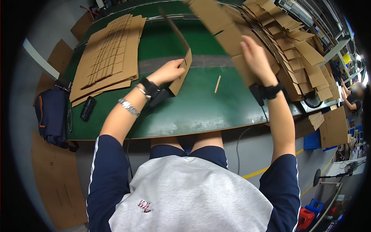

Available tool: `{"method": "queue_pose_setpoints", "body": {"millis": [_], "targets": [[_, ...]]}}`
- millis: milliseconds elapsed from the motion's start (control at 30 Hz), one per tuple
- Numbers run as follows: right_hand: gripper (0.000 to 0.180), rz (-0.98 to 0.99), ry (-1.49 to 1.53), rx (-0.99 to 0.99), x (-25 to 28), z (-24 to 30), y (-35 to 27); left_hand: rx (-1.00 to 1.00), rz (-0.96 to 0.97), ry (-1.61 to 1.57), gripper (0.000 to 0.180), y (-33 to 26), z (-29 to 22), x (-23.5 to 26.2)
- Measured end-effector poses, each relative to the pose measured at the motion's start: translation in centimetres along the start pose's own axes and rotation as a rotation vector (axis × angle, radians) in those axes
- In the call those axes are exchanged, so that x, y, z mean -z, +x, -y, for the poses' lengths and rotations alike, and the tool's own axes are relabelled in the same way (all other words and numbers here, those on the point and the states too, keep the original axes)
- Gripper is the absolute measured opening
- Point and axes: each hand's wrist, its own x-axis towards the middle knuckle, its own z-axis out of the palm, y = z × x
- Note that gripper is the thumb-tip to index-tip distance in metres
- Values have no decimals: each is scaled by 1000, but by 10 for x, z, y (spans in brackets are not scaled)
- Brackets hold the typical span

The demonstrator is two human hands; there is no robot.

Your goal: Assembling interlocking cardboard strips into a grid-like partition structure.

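Note:
My left hand (pixel 168 71) grips the lower edge of a flat brown cardboard box blank (pixel 181 50) that stands on edge, tilted, above the green table (pixel 193 108). My right hand (pixel 255 58) is raised at the right and holds the flap of another cardboard blank (pixel 222 27) lifted off a tall fanned stack of blanks (pixel 297 50). Both wrists wear black straps; the left also has a metal bracelet.
A neat pile of flat cardboard sheets (pixel 108 58) lies at the table's left. A black phone-like object (pixel 87 108) and a thin cardboard strip (pixel 218 84) lie on the table. A dark bag (pixel 52 116) hangs at the left edge. Another person (pixel 353 96) sits far right.

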Motion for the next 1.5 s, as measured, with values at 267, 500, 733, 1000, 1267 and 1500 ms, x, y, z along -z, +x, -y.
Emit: {"method": "queue_pose_setpoints", "body": {"millis": [267, 500, 733, 1000, 1267, 1500], "targets": [[26, 140, -15, -12, 11, -11, -28, -8, 428, 582, 84, -49, -39, 14], [28, 66, 9, -125, 24, -38, -18, 78, 283, 839, 115, -34, -90, 95], [26, 16, 60, -100, 21, -53, -17, 340, -236, 912, 103, 113, -18, 75], [28, 35, 8, -239, 38, -84, -41, 580, -289, 508, 88, 164, 38, 52], [29, -45, -59, -201, 21, -84, 0, -222, -153, 914, 58, 135, -48, 46], [29, 83, -242, -260, -23, -76, -13, -197, -77, 904, 44, 107, -58, 2]]}}
